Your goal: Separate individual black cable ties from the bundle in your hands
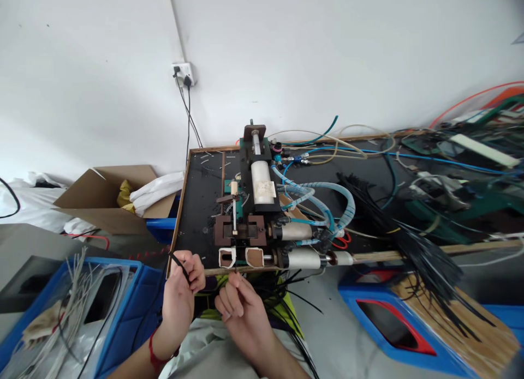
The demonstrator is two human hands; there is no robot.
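My left hand [180,294] is closed in a pinch on a short black cable tie [179,264] just in front of the table's near edge. My right hand [239,308] is beside it, fingers curled together near a bunch of black cable ties [286,305] in my lap; what it grips is too small to make out. Just beyond both hands sits a small pneumatic machine [256,215] with a white cylinder [262,187], a brown clamp block [239,230] and two white slots [227,257] at its front.
The black table [200,204] carries blue and clear hoses [315,196], wires and a large bundle of long black ties [409,242]. A blue bin [77,308] with white ties stands at the left, a cardboard box [110,196] behind it, and another blue bin [393,324] at the right.
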